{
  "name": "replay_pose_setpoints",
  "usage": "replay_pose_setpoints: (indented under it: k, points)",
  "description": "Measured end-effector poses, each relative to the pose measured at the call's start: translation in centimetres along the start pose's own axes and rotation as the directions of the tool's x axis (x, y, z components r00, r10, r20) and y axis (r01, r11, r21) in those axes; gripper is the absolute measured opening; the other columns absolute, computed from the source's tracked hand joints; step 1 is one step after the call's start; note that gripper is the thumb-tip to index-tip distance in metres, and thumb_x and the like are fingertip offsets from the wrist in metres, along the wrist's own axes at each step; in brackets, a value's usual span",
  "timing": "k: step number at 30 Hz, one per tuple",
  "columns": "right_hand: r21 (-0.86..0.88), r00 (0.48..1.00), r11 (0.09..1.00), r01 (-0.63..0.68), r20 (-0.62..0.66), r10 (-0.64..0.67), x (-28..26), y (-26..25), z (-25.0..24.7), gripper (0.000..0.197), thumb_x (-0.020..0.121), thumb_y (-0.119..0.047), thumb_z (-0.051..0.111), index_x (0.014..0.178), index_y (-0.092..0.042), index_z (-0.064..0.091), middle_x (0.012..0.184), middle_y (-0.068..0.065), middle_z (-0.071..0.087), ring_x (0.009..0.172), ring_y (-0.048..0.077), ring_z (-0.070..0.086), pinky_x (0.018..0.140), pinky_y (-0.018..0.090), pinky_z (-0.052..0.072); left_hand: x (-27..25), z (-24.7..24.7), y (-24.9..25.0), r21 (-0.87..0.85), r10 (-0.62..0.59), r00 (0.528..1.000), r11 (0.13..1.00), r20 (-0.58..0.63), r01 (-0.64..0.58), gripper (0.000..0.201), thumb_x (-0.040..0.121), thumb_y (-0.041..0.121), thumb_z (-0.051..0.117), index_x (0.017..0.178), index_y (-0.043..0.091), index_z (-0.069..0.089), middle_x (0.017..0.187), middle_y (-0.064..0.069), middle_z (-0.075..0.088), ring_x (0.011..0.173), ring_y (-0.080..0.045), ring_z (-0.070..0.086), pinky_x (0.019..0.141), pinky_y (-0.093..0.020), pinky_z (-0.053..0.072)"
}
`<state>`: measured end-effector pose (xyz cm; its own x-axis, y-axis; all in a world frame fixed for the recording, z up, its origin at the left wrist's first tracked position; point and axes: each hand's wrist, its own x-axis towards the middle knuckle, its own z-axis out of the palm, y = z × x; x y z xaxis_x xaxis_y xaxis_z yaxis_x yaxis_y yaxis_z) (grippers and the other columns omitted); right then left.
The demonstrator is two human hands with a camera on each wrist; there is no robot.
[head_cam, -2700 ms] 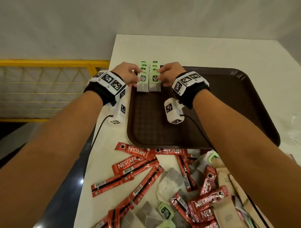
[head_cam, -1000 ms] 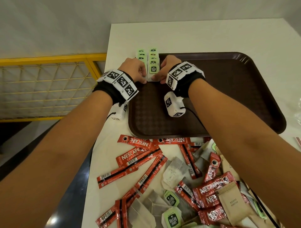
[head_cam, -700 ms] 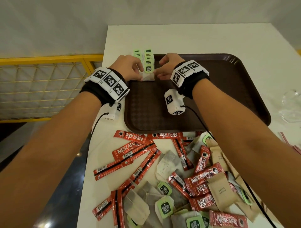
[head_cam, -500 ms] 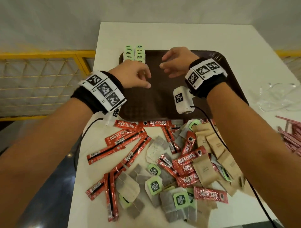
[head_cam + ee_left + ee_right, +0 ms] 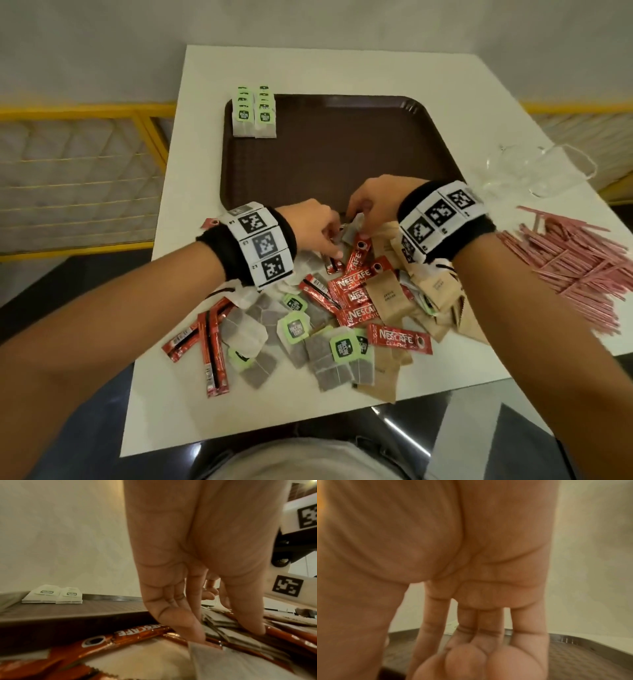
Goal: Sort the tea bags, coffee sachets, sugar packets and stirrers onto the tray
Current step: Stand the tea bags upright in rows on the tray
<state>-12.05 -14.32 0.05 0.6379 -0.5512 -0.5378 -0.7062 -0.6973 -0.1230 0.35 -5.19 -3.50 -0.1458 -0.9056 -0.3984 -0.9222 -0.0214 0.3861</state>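
A brown tray (image 5: 342, 164) lies on the white table, with two rows of green-tagged tea bags (image 5: 254, 114) in its far left corner. Just before its near edge lies a mixed pile: red coffee sachets (image 5: 399, 339), loose tea bags (image 5: 344, 347) and brown sugar packets (image 5: 387, 294). Pink stirrers (image 5: 575, 267) are heaped at the right. My left hand (image 5: 330, 246) reaches into the pile's far edge, its straight fingers (image 5: 193, 631) touching a red sachet (image 5: 137, 630) and tea bags. My right hand (image 5: 363, 219), close beside it, pinches a grey tea bag (image 5: 352, 233).
A crumpled clear plastic bag (image 5: 534, 171) lies right of the tray. A yellow railing (image 5: 85, 113) runs beyond the table's left edge. Most of the tray's floor (image 5: 102, 608) is bare. The table's near edge sits just behind the pile.
Both hands have left the tea bag rows at the tray's far left corner and come back to the pile by its near edge. The right hand has taken hold of a tea bag.
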Motion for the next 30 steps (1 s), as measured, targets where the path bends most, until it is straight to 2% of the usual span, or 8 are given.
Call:
replay_pose_setpoints:
  k: [3,9,13,16,20,25,27,30]
  points:
    - [-0.027,0.999,0.999,-0.034,-0.032,0.033,0.4,-0.4,1.2,0.041,0.073,-0.025,0.076,0.112,-0.025,0.063,0.098,-0.003,0.059,0.089,0.017,0.058,0.079,0.032,0.051,0.6,0.2,0.4,0.048,-0.053,0.998,0.997,-0.042,0.055,0.054,0.081,0.045,0.066,0.118,0.007,0.056,0.107,-0.008,0.063,0.093,-0.021,0.058,0.071,-0.028,0.043]
    - [0.041,0.998,0.999,0.032,-0.058,-0.03,0.0,0.5,0.3,0.023,0.07,-0.023,0.079,0.079,-0.026,0.058,0.076,-0.01,0.053,0.077,0.014,0.055,0.067,0.028,0.047,1.6,0.3,0.8,0.037,-0.064,0.997,0.997,-0.045,0.066,0.043,0.078,0.037,0.071,0.109,0.01,0.058,0.097,-0.004,0.061,0.082,-0.018,0.055,0.069,-0.031,0.044]
    - [0.138,0.993,0.985,0.102,-0.073,-0.093,-0.4,1.4,-0.6,0.021,0.07,-0.021,0.078,0.067,-0.028,0.058,0.079,-0.008,0.06,0.082,0.015,0.058,0.078,0.037,0.051,1.5,0.0,0.7,-0.017,-0.034,0.999,0.999,-0.026,0.034,0.022,0.083,0.023,0.065,0.101,0.014,0.057,0.091,0.002,0.055,0.084,-0.016,0.053,0.069,-0.025,0.037]
    - [0.221,0.986,0.963,0.152,-0.102,-0.132,-0.7,1.6,-1.5,0.02,0.075,-0.016,0.074,0.071,-0.026,0.058,0.081,-0.004,0.062,0.078,0.015,0.059,0.076,0.033,0.049,1.1,-0.6,0.0,-0.124,-0.048,0.998,0.991,-0.043,0.042,0.012,0.086,0.019,0.062,0.097,0.016,0.06,0.095,0.002,0.059,0.086,-0.013,0.054,0.068,-0.021,0.041]
    - [0.31,0.984,0.934,0.178,-0.043,-0.173,-0.9,1.6,-2.6,0.017,0.081,-0.008,0.068,0.077,-0.02,0.058,0.074,-0.004,0.061,0.062,0.01,0.054,0.061,0.023,0.045,1.3,-1.0,0.3,-0.198,-0.064,0.994,0.979,-0.093,0.045,0.029,0.086,0.026,0.064,0.11,0.011,0.057,0.108,-0.002,0.064,0.095,-0.016,0.06,0.073,-0.022,0.043]
    - [0.3,0.988,0.941,0.154,-0.032,-0.151,-0.5,1.8,-3.0,0.014,0.082,-0.014,0.066,0.086,-0.026,0.061,0.09,-0.001,0.062,0.078,0.012,0.054,0.065,0.025,0.045,2.1,-0.3,1.9,-0.079,-0.058,0.997,0.995,-0.056,0.053,0.028,0.086,0.017,0.061,0.112,0.005,0.06,0.107,-0.01,0.066,0.092,-0.021,0.06,0.073,-0.025,0.043]
    - [0.325,0.99,0.935,0.141,-0.077,-0.122,-0.4,1.8,-3.1,0.016,0.082,-0.015,0.067,0.094,-0.023,0.06,0.092,-0.002,0.061,0.079,0.013,0.055,0.064,0.025,0.046,2.0,-0.1,1.9,-0.114,-0.06,0.998,0.992,-0.034,0.056,0.039,0.085,0.013,0.059,0.123,0.009,0.058,0.109,-0.007,0.065,0.098,-0.02,0.06,0.079,-0.025,0.045]
    - [0.366,0.986,0.919,0.144,-0.132,-0.102,0.0,1.9,-3.3,0.018,0.082,-0.019,0.069,0.096,-0.02,0.059,0.094,-0.001,0.061,0.081,0.014,0.056,0.061,0.023,0.046,1.5,-0.5,0.9,-0.202,-0.057,0.998,0.978,0.01,0.058,0.03,0.084,0.014,0.062,0.113,0.014,0.062,0.09,0.003,0.062,0.085,-0.014,0.057,0.077,-0.026,0.047]
